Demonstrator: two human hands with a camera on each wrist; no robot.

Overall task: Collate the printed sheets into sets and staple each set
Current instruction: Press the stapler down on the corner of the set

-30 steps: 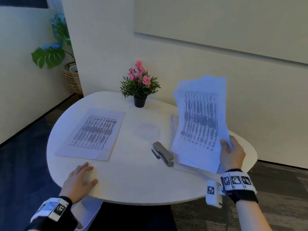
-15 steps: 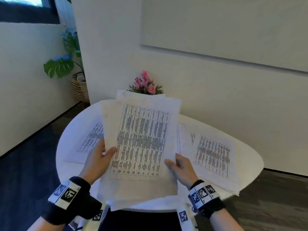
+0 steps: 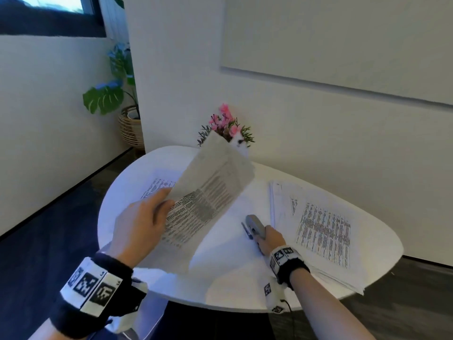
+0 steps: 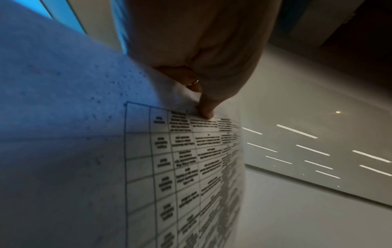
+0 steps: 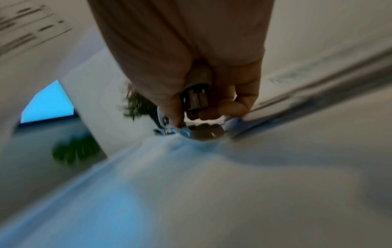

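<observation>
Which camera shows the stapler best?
The head view: the whole grey stapler lies on the white table, with the right hand gripping its near end. The right wrist view shows only a blurred end. The left wrist view shows none.

The left hand (image 4: 199, 55) comes down from the top of the left wrist view and pinches a set of printed sheets (image 4: 169, 167) near its upper edge. One fingertip (image 4: 206, 112) presses on the top row of a ruled grid of small, blurred text, and a ring (image 4: 194, 82) shows on a finger curled behind it. The paper bows toward the camera, its left part in blue shadow. To the right lies a pale glossy surface (image 4: 307, 117) carrying short bright reflected streaks.
</observation>
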